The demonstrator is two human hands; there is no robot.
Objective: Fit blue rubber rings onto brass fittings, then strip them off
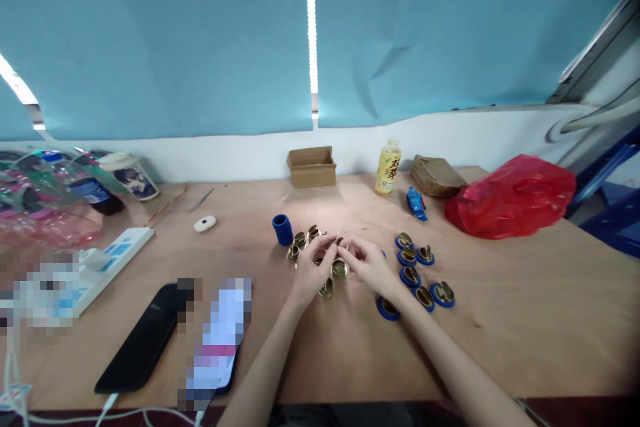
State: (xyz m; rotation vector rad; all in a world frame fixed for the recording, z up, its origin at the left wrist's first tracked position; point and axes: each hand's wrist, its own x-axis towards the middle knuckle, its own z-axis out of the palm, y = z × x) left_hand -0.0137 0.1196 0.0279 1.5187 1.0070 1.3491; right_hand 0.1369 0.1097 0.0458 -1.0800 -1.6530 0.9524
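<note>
My left hand (314, 269) and my right hand (371, 264) meet over the middle of the table, fingertips pinched together. Between them is a small round metal piece (341, 236), mostly hidden by the fingers. Loose brass-coloured round metal pieces (339, 269) lie under and around my left hand, some partly covered by it. Just left of these stands a short stack of blue rings (283, 231). On the right, several brass-coloured pieces sit in blue rings (443, 294); one ringed piece (388, 307) lies beside my right forearm.
Two phones (143, 340) lie at the left front, near a white power strip (125, 247) and cables. At the back are an open cardboard box (313, 173), a yellow drink bottle (389, 167), a blue packet (416, 204) and a red plastic bag (513, 197). Bottles (95, 192) crowd the left.
</note>
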